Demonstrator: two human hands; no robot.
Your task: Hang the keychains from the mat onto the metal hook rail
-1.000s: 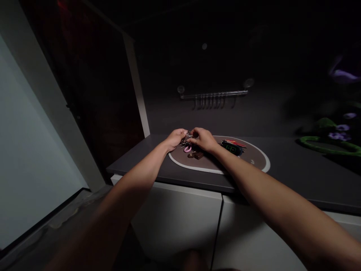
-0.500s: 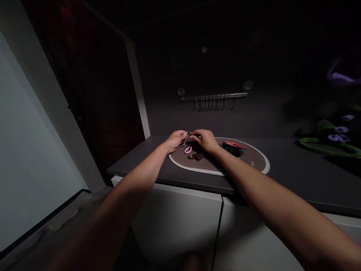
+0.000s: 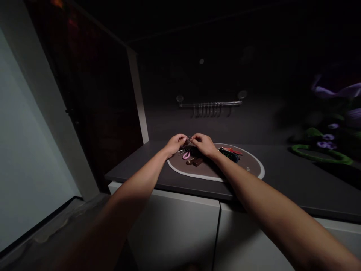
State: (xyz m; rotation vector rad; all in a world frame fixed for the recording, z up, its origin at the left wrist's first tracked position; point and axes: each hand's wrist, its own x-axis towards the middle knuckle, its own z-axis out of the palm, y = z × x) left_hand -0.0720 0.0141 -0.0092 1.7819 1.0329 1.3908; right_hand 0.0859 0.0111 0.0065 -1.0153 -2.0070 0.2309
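"Where's there room?"

"The counter (image 3: 282,178) stretches right, between mat (image 3: 217,173) and green ring (image 3: 342,160); the mat's near rim sits close to the counter's near edge."

"And the grip?"

"Left hand (image 3: 176,145) and right hand (image 3: 205,145) both pinch a shiny bit (image 3: 189,139), over the mat's far left; a pink loop (image 3: 186,155) lies just nearer."

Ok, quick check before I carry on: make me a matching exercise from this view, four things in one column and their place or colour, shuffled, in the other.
Things:
1. Shiny thing
2. Loop
3. Mat
4. Hook rail

Place or colour:
A. Brown with a pale rim
B. On the wall
C. Between the left hand and the right hand
D. Pink

Pairs: 1-C, 2-D, 3-A, 4-B
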